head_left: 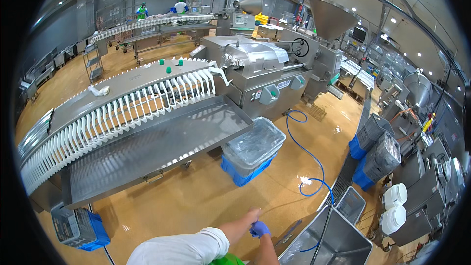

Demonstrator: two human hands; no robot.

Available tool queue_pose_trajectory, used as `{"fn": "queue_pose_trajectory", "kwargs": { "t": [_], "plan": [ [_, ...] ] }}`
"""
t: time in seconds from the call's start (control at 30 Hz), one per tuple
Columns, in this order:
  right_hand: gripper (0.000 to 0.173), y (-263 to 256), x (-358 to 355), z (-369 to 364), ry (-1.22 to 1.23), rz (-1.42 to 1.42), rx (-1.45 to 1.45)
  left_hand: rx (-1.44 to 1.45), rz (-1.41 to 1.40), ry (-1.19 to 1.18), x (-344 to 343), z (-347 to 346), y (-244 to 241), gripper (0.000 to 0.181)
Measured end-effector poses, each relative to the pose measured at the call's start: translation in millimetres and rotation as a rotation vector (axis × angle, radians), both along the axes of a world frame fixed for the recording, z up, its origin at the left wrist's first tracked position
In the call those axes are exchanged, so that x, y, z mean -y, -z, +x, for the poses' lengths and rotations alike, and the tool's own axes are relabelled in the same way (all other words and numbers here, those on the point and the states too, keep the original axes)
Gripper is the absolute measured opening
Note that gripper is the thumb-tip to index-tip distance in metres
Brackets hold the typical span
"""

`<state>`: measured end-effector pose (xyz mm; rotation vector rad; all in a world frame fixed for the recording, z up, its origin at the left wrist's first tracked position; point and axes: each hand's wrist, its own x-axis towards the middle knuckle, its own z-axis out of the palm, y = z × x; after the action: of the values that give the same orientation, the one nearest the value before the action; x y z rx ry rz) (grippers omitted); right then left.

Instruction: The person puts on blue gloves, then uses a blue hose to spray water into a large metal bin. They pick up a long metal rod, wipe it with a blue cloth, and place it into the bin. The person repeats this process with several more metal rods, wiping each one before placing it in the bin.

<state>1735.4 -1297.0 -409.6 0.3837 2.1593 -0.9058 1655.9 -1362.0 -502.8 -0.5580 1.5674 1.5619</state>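
Note:
My left hand (254,214) is bare and reaches out from a short white sleeve (211,243). Just below it is my right hand (260,229), covered by a purple-blue disposable glove. The two hands meet or overlap in front of me; their fingers are partly hidden, so I cannot tell whether either holds something. To the right of them stands a deep stainless steel tub (336,237). A long metal lance (323,233) on a blue hose (312,154) slants across its rim.
A steel sausage machine (270,57) with rows of white hanger hooks (147,106) stands ahead, above a steel drip tray (162,151). A plastic-lined grey crate (254,141) sits on the wet floor. White buckets (393,221) stand right. Two people (180,6) are far off.

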Motion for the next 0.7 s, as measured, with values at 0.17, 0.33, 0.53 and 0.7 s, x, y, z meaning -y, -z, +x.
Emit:
{"fn": "queue_pose_trajectory", "kwargs": {
  "t": [0.17,0.33,0.53,0.7],
  "plan": [
    [0.034,8.5,1.4,-4.8,0.168,-0.02,0.078,-0.032,0.043,0.071,5.6,12.8,19.4,0.037],
    [0.023,2.7,31.7,-13.5,0.028,0.469,-0.533,-0.011,0.242,0.252,62.8,29.0,15.7,0.033],
    [0.023,-42.2,38.4,6.9,0.091,0.491,-0.676,0.025,0.305,0.335,37.7,16.8,-19.1,0.032],
    [0.024,-46.3,30.4,9.6,0.297,0.431,-0.842,0.028,0.415,0.291,20.8,8.4,-24.0,0.032]
  ]
}}
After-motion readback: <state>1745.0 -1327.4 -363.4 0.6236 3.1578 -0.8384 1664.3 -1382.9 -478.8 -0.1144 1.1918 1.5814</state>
